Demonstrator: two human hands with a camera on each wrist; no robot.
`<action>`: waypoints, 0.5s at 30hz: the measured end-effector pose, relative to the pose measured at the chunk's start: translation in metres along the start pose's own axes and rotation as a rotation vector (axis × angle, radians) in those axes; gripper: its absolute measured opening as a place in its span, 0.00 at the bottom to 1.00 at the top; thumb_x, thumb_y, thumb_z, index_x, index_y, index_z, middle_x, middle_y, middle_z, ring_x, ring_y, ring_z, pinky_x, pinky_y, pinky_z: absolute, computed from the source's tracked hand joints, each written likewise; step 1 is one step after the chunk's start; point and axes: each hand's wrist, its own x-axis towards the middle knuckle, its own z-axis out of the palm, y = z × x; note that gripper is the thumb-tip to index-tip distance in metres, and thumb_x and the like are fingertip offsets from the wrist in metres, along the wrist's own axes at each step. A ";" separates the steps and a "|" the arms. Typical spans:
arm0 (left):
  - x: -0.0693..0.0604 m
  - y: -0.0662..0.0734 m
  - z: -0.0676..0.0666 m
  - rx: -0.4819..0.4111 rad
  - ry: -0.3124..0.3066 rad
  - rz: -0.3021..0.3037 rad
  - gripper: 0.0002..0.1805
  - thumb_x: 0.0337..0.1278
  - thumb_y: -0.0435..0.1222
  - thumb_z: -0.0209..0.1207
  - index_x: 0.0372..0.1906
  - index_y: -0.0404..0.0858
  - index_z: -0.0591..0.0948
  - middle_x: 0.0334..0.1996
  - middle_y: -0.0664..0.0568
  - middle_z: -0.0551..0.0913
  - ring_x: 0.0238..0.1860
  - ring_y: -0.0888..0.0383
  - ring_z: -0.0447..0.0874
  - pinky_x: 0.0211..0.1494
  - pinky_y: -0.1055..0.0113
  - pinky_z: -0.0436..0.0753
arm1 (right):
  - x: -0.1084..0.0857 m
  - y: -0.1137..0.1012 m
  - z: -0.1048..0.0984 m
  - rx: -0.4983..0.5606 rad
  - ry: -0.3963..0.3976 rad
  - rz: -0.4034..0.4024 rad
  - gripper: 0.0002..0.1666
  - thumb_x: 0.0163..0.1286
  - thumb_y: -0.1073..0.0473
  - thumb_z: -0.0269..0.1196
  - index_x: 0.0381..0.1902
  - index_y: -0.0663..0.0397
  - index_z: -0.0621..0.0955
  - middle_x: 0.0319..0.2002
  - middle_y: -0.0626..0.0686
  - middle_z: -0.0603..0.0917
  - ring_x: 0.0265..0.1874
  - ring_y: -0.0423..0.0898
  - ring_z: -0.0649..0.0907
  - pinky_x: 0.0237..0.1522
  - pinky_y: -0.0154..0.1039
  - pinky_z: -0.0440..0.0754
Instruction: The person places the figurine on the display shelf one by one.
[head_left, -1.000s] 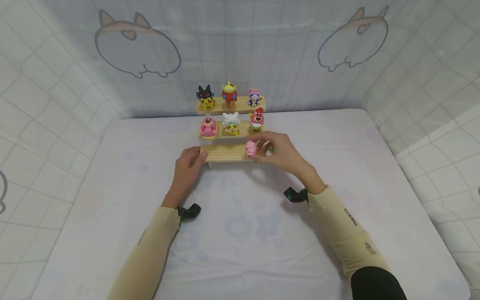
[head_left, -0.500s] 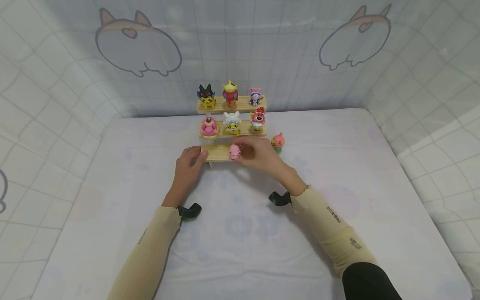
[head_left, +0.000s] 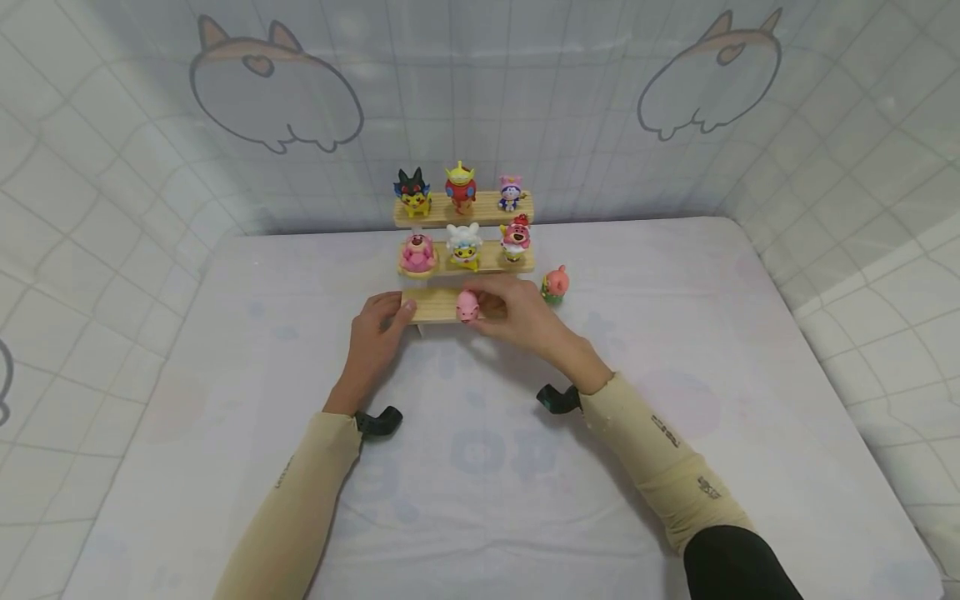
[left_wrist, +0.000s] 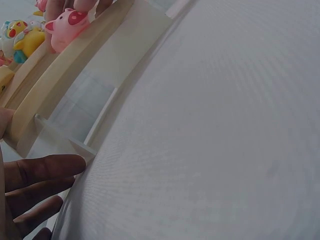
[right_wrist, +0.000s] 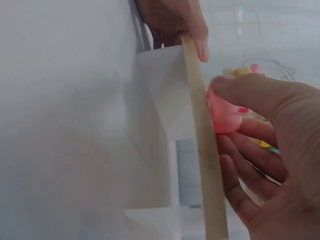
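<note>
A small pink pig figurine [head_left: 467, 307] stands near the middle of the lowest step of a three-tier wooden display stand [head_left: 432, 305]. My right hand [head_left: 521, 315] pinches the pig from its right side; the right wrist view shows the thumb and fingers on the pink body [right_wrist: 226, 118] against the plank. At the left end of that same step, my left hand [head_left: 375, 329] holds the plank, thumb on top. In the left wrist view its other fingers [left_wrist: 45, 170] reach below the wood beside a white support [left_wrist: 60, 137].
Several figurines fill the upper tiers, among them a pink bear [head_left: 417, 254] and a white-hooded yellow figure [head_left: 464, 247]. Right of the stand, a figurine with a coral-pink top and green base [head_left: 556, 284] sits on the white cloth [head_left: 480, 500]. A patterned curtain [head_left: 495, 92] hangs behind.
My right hand has carried the pig leftward along the lowest step, from its right end to near the middle. This uncovered the coral-and-green figurine. My left hand stays on the plank.
</note>
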 end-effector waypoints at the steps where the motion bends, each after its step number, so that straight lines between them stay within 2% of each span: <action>1: 0.000 0.000 0.000 -0.004 0.003 0.001 0.23 0.78 0.45 0.58 0.54 0.28 0.88 0.62 0.36 0.84 0.70 0.43 0.75 0.78 0.45 0.69 | -0.001 0.000 -0.001 0.008 -0.006 0.000 0.33 0.63 0.60 0.79 0.66 0.56 0.83 0.61 0.54 0.86 0.51 0.47 0.87 0.55 0.43 0.87; 8: 0.000 0.001 -0.001 -0.021 0.010 0.005 0.23 0.77 0.45 0.59 0.53 0.27 0.88 0.60 0.36 0.85 0.70 0.44 0.76 0.78 0.46 0.69 | -0.006 0.005 -0.015 0.004 -0.013 0.015 0.34 0.62 0.54 0.80 0.65 0.51 0.83 0.58 0.49 0.88 0.56 0.44 0.85 0.59 0.42 0.85; 15: 0.000 0.001 -0.001 -0.030 0.010 0.001 0.22 0.77 0.45 0.59 0.52 0.28 0.88 0.60 0.36 0.85 0.70 0.44 0.76 0.78 0.47 0.69 | -0.012 0.009 -0.037 0.025 0.011 -0.001 0.27 0.64 0.53 0.79 0.59 0.52 0.87 0.52 0.50 0.90 0.47 0.46 0.87 0.52 0.45 0.87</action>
